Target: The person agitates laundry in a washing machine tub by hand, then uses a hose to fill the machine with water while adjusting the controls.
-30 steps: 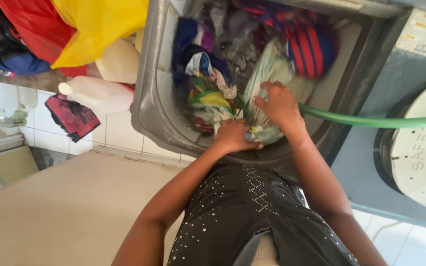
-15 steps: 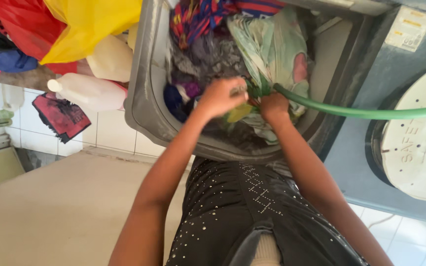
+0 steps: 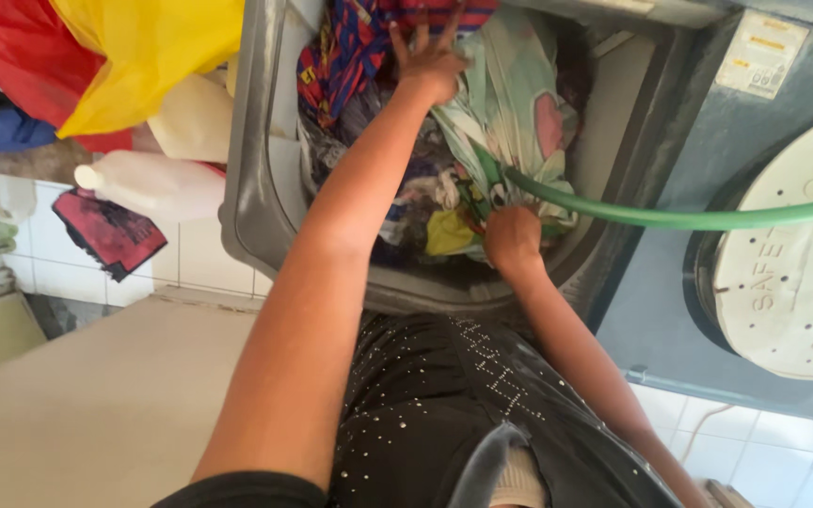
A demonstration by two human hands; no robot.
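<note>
The tub [image 3: 256, 188] at the upper middle of the frame looks like smooth grey plastic with a dull sheen. The clothes [image 3: 510, 103] inside it are soft, crumpled cloth, possibly wet. The hose [image 3: 670, 218] crossing from the right is glossy green plastic or rubber. At right, the round lid [image 3: 783, 263] is matt cream plastic, perforated. The jug [image 3: 157, 183] at left is smooth, translucent white plastic.

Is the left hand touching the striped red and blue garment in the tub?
Touching. The head view shows the left hand with fingers spread flat on the striped garment, no gap visible between them.
</note>
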